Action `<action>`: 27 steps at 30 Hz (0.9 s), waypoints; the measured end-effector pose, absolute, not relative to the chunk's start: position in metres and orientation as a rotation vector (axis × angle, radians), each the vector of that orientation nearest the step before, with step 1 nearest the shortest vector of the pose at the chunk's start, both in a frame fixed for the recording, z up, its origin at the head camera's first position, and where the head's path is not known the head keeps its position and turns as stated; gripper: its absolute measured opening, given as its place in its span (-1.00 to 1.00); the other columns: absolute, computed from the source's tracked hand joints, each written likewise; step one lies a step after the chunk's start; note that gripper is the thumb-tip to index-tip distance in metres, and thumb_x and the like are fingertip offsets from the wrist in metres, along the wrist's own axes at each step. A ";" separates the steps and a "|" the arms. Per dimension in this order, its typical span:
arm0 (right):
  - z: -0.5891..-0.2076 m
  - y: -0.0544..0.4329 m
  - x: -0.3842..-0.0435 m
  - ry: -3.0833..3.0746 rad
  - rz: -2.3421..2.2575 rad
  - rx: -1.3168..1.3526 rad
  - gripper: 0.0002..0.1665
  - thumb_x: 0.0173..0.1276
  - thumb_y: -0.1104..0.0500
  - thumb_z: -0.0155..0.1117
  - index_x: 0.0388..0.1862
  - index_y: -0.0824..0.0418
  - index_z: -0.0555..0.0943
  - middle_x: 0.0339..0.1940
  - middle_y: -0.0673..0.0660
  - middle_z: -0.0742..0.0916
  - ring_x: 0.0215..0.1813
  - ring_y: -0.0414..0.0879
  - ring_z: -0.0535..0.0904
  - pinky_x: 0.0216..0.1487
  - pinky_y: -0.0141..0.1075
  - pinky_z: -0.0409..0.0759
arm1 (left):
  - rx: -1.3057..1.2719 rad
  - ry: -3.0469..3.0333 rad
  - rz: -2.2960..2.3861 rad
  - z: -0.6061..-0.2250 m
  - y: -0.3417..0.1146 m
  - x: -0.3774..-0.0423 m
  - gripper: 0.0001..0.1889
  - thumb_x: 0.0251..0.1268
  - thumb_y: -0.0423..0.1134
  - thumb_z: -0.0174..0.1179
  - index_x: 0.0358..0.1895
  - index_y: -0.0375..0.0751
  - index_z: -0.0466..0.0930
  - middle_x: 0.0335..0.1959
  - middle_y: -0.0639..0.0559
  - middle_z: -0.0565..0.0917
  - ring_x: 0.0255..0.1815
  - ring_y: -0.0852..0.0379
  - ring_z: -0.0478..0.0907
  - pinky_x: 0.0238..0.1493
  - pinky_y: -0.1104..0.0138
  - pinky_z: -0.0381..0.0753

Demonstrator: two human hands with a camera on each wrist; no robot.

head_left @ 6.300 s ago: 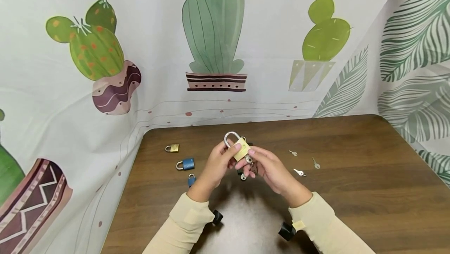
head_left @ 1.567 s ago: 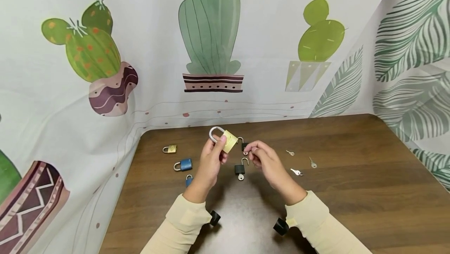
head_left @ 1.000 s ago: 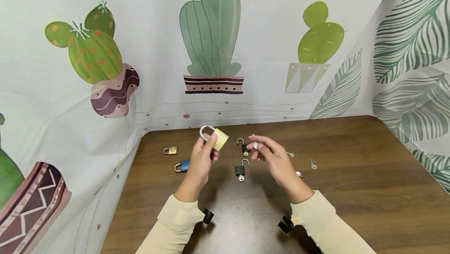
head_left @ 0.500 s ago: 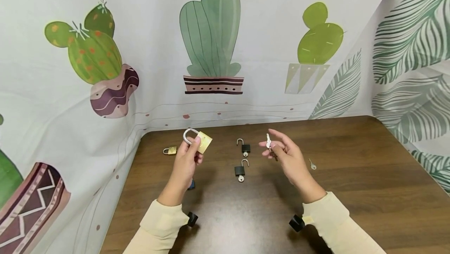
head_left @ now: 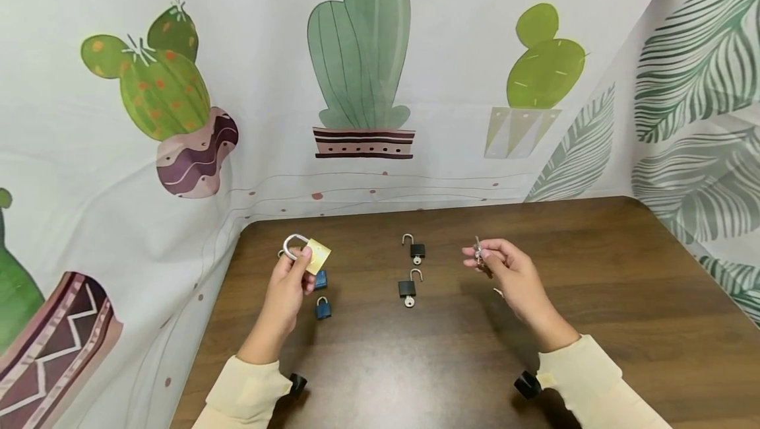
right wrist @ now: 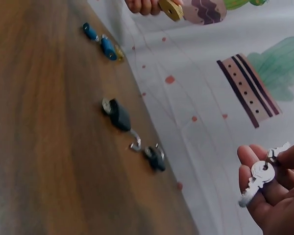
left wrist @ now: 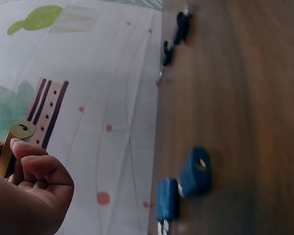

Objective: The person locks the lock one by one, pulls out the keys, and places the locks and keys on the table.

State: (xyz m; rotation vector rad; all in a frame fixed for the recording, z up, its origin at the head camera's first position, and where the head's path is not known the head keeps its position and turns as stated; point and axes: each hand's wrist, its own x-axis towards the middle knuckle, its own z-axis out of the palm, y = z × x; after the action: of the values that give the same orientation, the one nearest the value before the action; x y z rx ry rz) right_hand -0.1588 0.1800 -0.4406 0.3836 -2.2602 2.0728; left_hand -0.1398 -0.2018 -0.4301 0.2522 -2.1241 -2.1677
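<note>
My left hand (head_left: 289, 287) grips a brass padlock (head_left: 318, 256) above the left part of the table, its closed silver shackle pointing up and left. The lock's keyhole face (left wrist: 22, 129) shows in the left wrist view with no key in it. Over the table's right side, my right hand (head_left: 519, 280) pinches a pair of silver keys (right wrist: 262, 172) joined by a small ring, between thumb and fingers. One key hangs down and the other sticks up by the thumb in the right wrist view. The hands are well apart.
Two black padlocks (head_left: 417, 250) with raised shackles and keys inserted lie mid-table. Two blue padlocks (head_left: 323, 309) lie left, near the left hand. A smaller brass padlock (right wrist: 119, 53) is mostly hidden behind that hand. A loose key (head_left: 499, 292) shows beneath the right hand.
The hands, together at the brass padlock at first, have moved apart. The left carried the padlock leftward and slightly lower; the right carried the keys rightward over the loose keys.
</note>
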 end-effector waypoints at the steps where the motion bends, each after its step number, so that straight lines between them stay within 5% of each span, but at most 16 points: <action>1: -0.443 0.183 -0.158 -2.274 2.077 0.377 -0.69 0.63 0.27 -0.02 0.09 0.56 0.43 0.05 0.43 0.74 -0.08 -0.18 0.79 0.05 -0.42 0.68 | 0.267 -2.130 -2.160 -0.432 -0.205 -0.139 -0.78 0.63 -0.09 -0.04 -0.16 -0.17 0.33 -0.54 0.12 0.42 -0.56 0.27 0.37 -0.49 0.47 0.38; 7: -0.456 0.196 -0.152 -2.369 2.061 0.362 -0.70 0.64 0.24 -0.04 0.06 0.53 0.40 0.09 0.47 0.71 -0.06 -0.13 0.80 0.06 -0.42 0.68 | 0.329 -2.176 -2.116 -0.443 -0.220 -0.132 -0.77 0.63 -0.10 -0.05 -0.04 -0.22 0.36 -0.53 0.15 0.42 -0.55 0.29 0.36 -0.49 0.47 0.40; 15: -0.468 0.202 -0.146 -2.462 2.040 0.433 -0.79 0.60 0.39 -0.13 0.00 0.57 0.37 0.02 0.58 0.69 -0.09 -0.14 0.80 -0.04 -0.36 0.71 | 0.402 -2.273 -2.031 -0.458 -0.240 -0.123 -0.77 0.61 -0.11 0.00 -0.26 -0.14 0.35 -0.54 0.13 0.41 -0.55 0.26 0.37 -0.48 0.42 0.44; 27: -0.477 0.212 -0.137 -2.621 2.116 0.528 -0.79 0.55 0.36 0.04 -0.04 0.57 0.42 -0.01 0.59 0.69 -0.07 -0.14 0.79 0.00 -0.36 0.71 | 0.511 -2.528 -1.901 -0.470 -0.262 -0.113 -0.66 0.57 0.01 0.05 -0.16 -0.25 0.45 -0.58 0.11 0.42 -0.58 0.23 0.39 -0.49 0.39 0.44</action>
State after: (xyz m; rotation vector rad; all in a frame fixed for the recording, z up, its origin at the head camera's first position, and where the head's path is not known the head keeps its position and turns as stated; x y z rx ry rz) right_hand -0.1372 0.2118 -0.4766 0.5282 -2.6213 2.1156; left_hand -0.1129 -0.2623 -0.4704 0.5106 -2.5278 -1.9010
